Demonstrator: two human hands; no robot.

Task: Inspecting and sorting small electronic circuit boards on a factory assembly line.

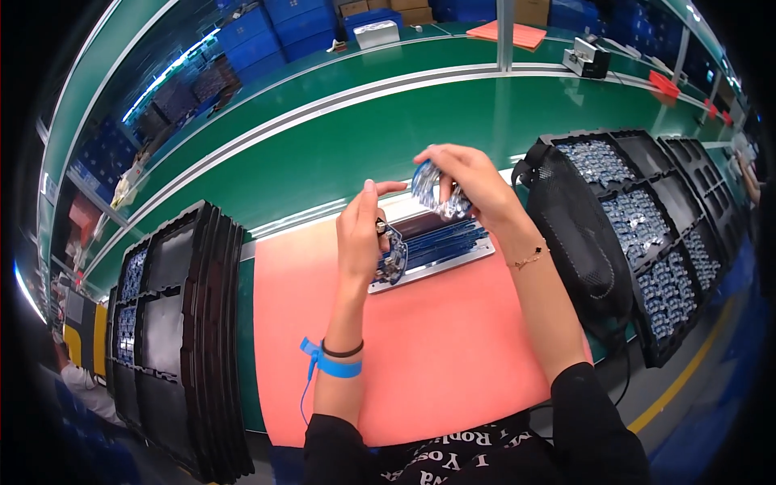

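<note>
My left hand (360, 230) is closed around several small circuit boards (394, 257) with metal parts, its index finger pointing toward the other hand. A fan of blue-edged circuit boards (436, 196) hangs from my right hand (473, 178), pinched between thumb and fingers and a little blurred. Both hands are above a pale metal fixture (436, 271). Thin blue strips (449, 245) lie side by side in it. The fixture rests on a pink mat (428, 339), and the hands partly cover its far side. A blue wrist strap (338, 368) circles my left wrist.
Black trays (174, 323) form a stack at the left, some pockets holding boards. On the right are more black trays (647, 234) full of boards, with a black mesh bag (570, 226) against them. Behind runs a green bench (356, 121) with a metal post (505, 36).
</note>
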